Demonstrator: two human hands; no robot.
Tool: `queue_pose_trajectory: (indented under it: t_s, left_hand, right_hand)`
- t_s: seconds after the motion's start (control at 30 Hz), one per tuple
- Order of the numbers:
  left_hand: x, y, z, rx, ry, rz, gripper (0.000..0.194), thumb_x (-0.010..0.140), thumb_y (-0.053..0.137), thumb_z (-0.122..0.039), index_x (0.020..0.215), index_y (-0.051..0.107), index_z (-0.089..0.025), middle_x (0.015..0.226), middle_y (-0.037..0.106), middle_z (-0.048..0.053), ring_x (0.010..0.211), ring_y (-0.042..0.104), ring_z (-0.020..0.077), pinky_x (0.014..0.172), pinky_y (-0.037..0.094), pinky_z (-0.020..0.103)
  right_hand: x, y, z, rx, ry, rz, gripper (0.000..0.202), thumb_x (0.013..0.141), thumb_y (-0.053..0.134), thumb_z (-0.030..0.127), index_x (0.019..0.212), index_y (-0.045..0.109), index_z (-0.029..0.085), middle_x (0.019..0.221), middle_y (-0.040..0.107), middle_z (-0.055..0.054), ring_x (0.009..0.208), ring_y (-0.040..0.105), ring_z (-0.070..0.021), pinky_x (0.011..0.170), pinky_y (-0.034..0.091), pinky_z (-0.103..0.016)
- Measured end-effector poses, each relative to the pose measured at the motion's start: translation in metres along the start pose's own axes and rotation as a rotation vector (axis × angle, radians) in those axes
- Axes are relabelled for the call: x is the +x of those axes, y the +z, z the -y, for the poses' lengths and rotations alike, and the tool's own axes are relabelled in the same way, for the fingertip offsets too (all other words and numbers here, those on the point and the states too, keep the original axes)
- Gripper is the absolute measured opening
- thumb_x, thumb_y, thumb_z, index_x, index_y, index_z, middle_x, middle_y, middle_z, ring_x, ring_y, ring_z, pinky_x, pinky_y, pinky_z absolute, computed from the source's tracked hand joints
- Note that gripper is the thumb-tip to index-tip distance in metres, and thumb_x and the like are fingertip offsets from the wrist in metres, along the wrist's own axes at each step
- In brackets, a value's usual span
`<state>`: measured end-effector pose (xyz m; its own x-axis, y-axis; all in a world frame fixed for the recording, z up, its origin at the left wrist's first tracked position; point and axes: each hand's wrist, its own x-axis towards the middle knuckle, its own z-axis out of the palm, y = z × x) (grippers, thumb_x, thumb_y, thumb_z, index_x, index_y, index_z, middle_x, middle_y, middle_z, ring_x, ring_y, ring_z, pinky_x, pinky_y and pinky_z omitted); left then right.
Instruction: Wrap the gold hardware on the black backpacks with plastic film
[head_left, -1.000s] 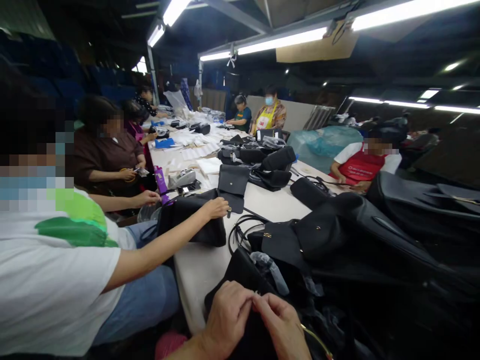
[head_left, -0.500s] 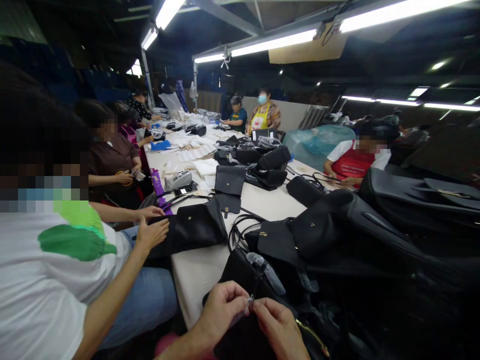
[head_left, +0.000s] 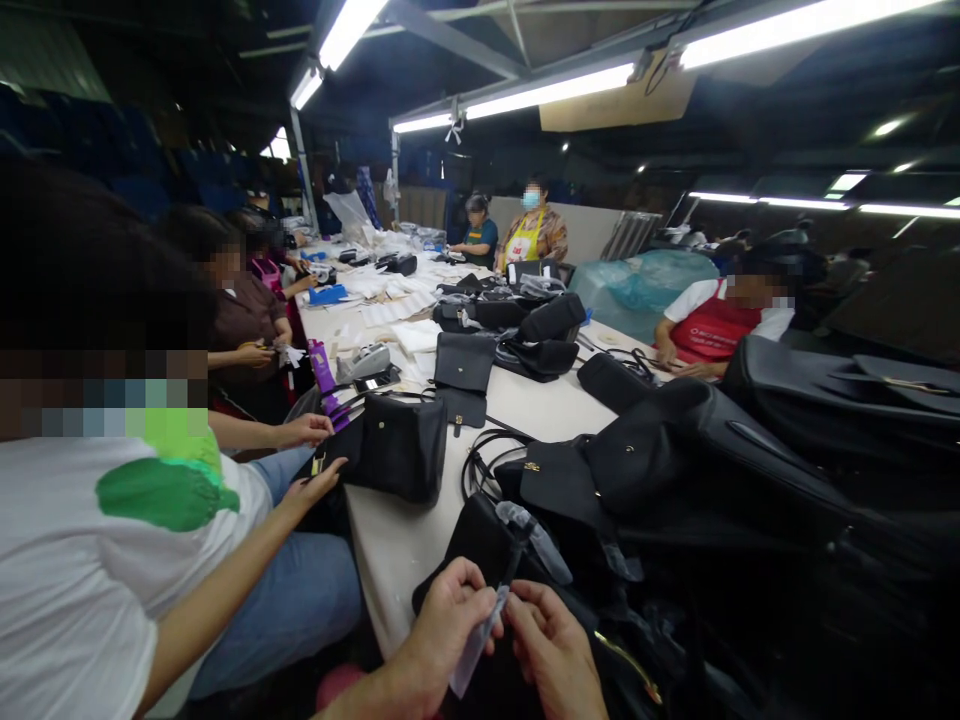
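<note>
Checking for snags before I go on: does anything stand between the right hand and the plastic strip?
Nothing visible does: the right hand is right beside the plastic strip, which the left hand pinches. Whether the right touches it is unclear.

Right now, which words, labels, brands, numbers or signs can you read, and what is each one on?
None can be read for certain.
Red apron: pale lettering across the front, too blurred to read.
Yellow apron: small print on the front, too small to read.
</note>
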<state>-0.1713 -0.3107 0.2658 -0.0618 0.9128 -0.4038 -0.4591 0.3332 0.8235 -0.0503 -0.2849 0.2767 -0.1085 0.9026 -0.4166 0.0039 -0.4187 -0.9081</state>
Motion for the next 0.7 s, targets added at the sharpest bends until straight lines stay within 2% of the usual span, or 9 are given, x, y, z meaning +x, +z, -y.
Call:
queue_pose_trajectory:
  t_s: [0.1,0.17,0.3,0.4,0.47,0.5,0.63,0.7]
  left_hand:
    - [-0.001,-0.002,0.004,0.049,0.015,-0.031,0.04,0.066,0.07,-0.046,0.075,0.041,-0.021,0.054,0.062,-0.002,0.046,0.053,0.0104,0.048,0.036,0.022]
    - [-0.003,-0.002,0.005,0.03,0.015,-0.028,0.042,0.065,0.073,-0.047,0.074,0.04,-0.021,0.054,0.062,-0.001,0.046,0.054,0.0113,0.048,0.037,0.022]
    - [-0.012,-0.002,0.002,-0.222,-0.003,0.056,0.043,0.06,0.079,-0.038,0.075,0.043,-0.02,0.06,0.062,-0.002,0.052,0.057,0.0108,0.054,0.041,0.023]
    - [-0.017,-0.006,-0.001,-0.351,-0.121,0.114,0.039,0.059,0.08,-0.03,0.083,0.051,-0.016,0.062,0.061,-0.002,0.053,0.056,0.0091,0.056,0.041,0.022]
    - [-0.017,-0.008,0.0,-0.35,-0.2,0.127,0.038,0.06,0.078,-0.029,0.085,0.052,-0.015,0.061,0.06,-0.002,0.05,0.054,0.0088,0.054,0.04,0.022]
    - [-0.016,-0.01,0.001,-0.332,-0.198,0.121,0.037,0.061,0.077,-0.029,0.084,0.051,-0.016,0.06,0.061,-0.002,0.049,0.054,0.0092,0.053,0.039,0.023]
    - [-0.014,-0.012,0.004,-0.128,0.054,0.021,0.034,0.066,0.072,-0.034,0.078,0.043,-0.02,0.059,0.064,0.0,0.05,0.056,0.0122,0.053,0.039,0.024]
    - [-0.015,-0.012,0.002,-0.01,0.162,-0.015,0.033,0.07,0.07,-0.037,0.081,0.043,-0.02,0.061,0.064,0.0,0.053,0.057,0.0129,0.054,0.04,0.024]
  right_hand:
    - [-0.003,0.0,-0.003,0.028,-0.006,-0.011,0.061,0.055,0.077,0.061,0.091,0.064,0.014,0.046,0.054,0.005,0.041,0.04,-0.008,0.039,0.024,-0.02]
    - [-0.003,0.001,-0.004,0.088,0.01,0.033,0.063,0.056,0.078,0.06,0.097,0.063,0.014,0.046,0.054,0.005,0.041,0.041,-0.0084,0.039,0.025,-0.02]
    - [-0.004,0.006,-0.005,0.282,0.092,0.202,0.066,0.053,0.086,0.051,0.103,0.061,0.015,0.06,0.062,0.002,0.048,0.05,-0.0093,0.045,0.036,-0.021]
    - [-0.004,0.008,-0.003,0.352,0.12,0.268,0.064,0.057,0.086,0.047,0.107,0.06,0.016,0.065,0.064,0.001,0.042,0.041,-0.0043,0.041,0.028,-0.018]
    - [-0.002,0.007,-0.002,0.371,0.115,0.285,0.064,0.058,0.085,0.047,0.109,0.061,0.016,0.071,0.067,-0.001,0.04,0.035,-0.0024,0.039,0.022,-0.018]
    - [-0.001,0.007,-0.001,0.371,0.107,0.288,0.063,0.06,0.084,0.047,0.11,0.061,0.016,0.074,0.068,-0.002,0.04,0.034,-0.0022,0.038,0.023,-0.018]
    - [0.001,0.007,0.004,0.321,0.03,0.317,0.053,0.072,0.074,0.05,0.109,0.062,0.014,0.063,0.065,-0.001,0.04,0.039,-0.0057,0.04,0.03,-0.021]
    - [0.001,0.007,0.005,0.323,-0.006,0.296,0.052,0.074,0.072,0.052,0.109,0.062,0.015,0.075,0.07,-0.005,0.042,0.043,-0.0066,0.04,0.031,-0.021]
